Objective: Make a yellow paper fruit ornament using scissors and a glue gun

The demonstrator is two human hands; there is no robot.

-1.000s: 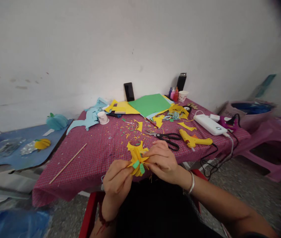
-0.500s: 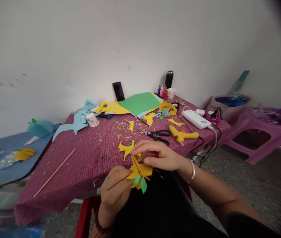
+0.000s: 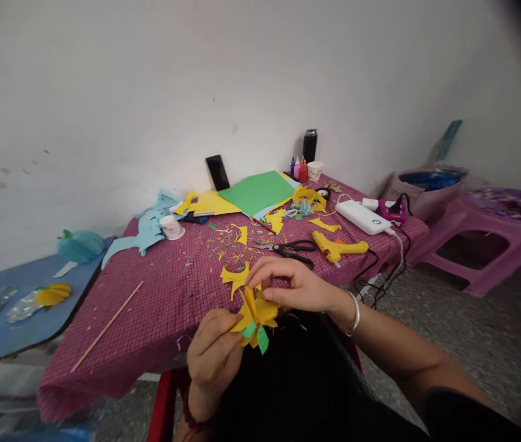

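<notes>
Between my hands, over the table's front edge, is a flower-like yellow paper craft (image 3: 264, 312) with folded layers and two green paper leaves (image 3: 262, 339). My left hand (image 3: 215, 348) pinches its left side. From above and to the right, my right hand (image 3: 297, 283) has thumb and fingertips closed on an upright yellow fold. A cut yellow paper scrap (image 3: 234, 277) lies just beyond my fingers. Black-handled scissors (image 3: 293, 247) and a yellow hot glue gun (image 3: 339, 247) rest past my right hand.
The red checked tablecloth (image 3: 159, 313) carries a wooden stick (image 3: 107, 326), a paper cup (image 3: 172, 228), green paper (image 3: 260, 193) and many scraps. A white power bank (image 3: 364, 217) trails cables off the right edge. Paper pumpkins (image 3: 80, 245) sit on a blue board at left; a pink stool (image 3: 481, 230) stands right.
The paper craft has turned and tilted slightly in my hands, and its folds now spread wider. My right fingers have moved down slightly onto an upright fold. The view has shifted a little.
</notes>
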